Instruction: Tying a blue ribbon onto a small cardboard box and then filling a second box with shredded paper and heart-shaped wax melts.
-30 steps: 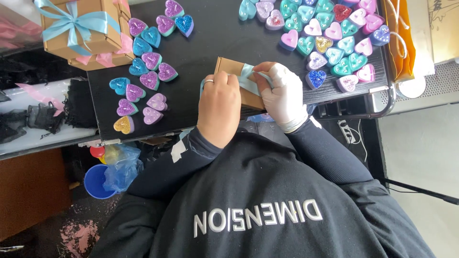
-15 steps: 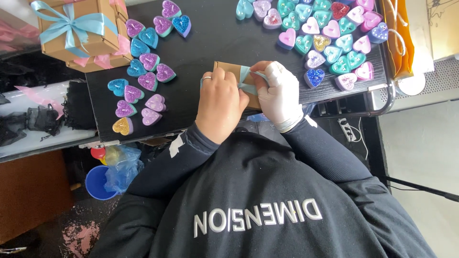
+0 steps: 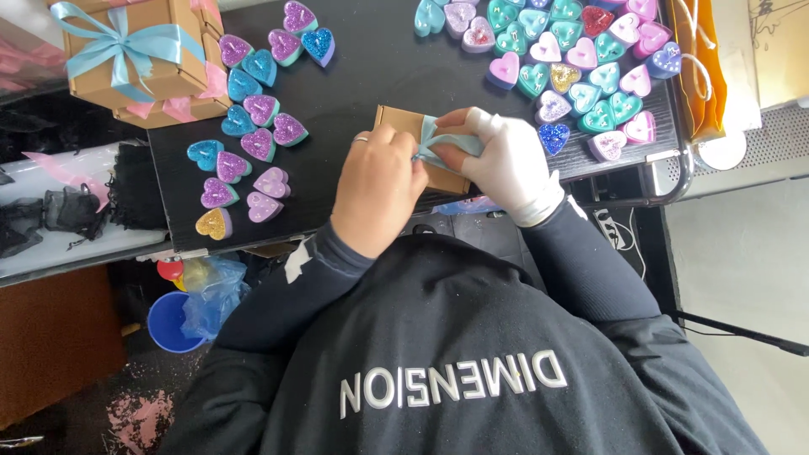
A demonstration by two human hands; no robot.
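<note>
Small craft packing workstation. Indicators: a black slatted worktable (image 3: 354,93) carrying batches of glittered heart-shaped pieces at 10 o'clock (image 3: 244,143) and 1 o'clock (image 3: 581,59); finished kraft gift boxes tied with blue ribbon (image 3: 135,59) at 10 o'clock; black organza pouches (image 3: 50,211) at 9 o'clock; a blue bucket (image 3: 168,320) under the table at 8 o'clock.

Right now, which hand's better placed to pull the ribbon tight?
Probably right: the gloved right hand pinches the blue ribbon over the small box; the bare left hand rests on that box.
</note>
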